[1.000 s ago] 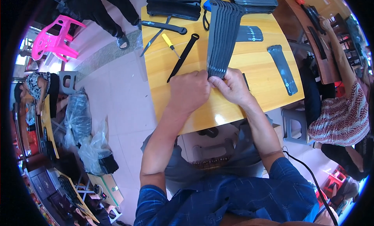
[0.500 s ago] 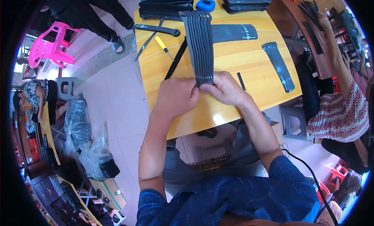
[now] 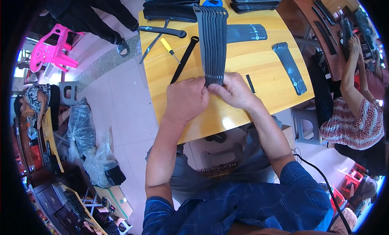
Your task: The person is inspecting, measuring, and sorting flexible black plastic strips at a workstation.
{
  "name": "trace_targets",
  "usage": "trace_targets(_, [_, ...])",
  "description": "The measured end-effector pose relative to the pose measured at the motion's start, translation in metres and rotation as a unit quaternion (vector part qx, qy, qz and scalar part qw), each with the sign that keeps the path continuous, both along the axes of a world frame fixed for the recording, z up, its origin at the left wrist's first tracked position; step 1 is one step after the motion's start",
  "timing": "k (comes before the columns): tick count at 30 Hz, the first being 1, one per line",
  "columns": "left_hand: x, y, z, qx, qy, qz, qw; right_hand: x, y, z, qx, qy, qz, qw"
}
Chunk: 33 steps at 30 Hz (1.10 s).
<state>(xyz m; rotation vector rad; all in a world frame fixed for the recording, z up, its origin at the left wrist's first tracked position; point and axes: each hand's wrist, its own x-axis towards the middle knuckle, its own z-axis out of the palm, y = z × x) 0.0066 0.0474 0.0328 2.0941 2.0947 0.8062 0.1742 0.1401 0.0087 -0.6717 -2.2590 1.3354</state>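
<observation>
Between my hands a fanned stack of black straps [image 3: 213, 44] stands out over the table, its near end pinched. My left hand [image 3: 187, 98] is closed at the left side of that end, fingers curled under. My right hand [image 3: 236, 91] grips the right side, thumb laid across the front. A loose black strap [image 3: 185, 58] with a hole at its tip lies just beyond my left hand. Behind the stack lies a flat group of black straps [image 3: 247, 33]. Another black strap bundle [image 3: 289, 69] rests at the table's right, with a short black strip [image 3: 251, 84] nearer my right hand.
The yellow table [image 3: 162, 81] also bears a yellow screwdriver [image 3: 167, 45], a blue tape measure [image 3: 213, 1], and strap piles [image 3: 255, 1] at its far edge. A pink stool [image 3: 52, 48] and a standing person are at far left. Another person works at a table on the right.
The strap stack has swung a little to the right at its far end, uncovering the tip of the loose strap. Both hands keep their hold.
</observation>
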Motion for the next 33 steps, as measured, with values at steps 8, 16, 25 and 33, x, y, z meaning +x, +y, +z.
trace_targets(8, [0.002,0.0,0.005,-0.023,-0.022,-0.042,0.999,0.002,0.003,-0.004,-0.097,0.101,0.004,0.99])
trace_targets(16, [0.002,-0.005,0.015,-0.008,-0.058,-0.082,0.995,0.007,0.007,-0.016,-0.262,0.189,0.049,0.945])
trace_targets(25, [0.002,-0.007,0.028,0.018,-0.152,-0.161,0.975,0.017,0.014,-0.002,-0.308,0.17,0.136,0.926])
trace_targets(33, [-0.061,-0.037,0.024,0.311,-0.615,-0.163,0.706,0.082,0.068,-0.014,-0.36,0.326,-0.005,0.874])
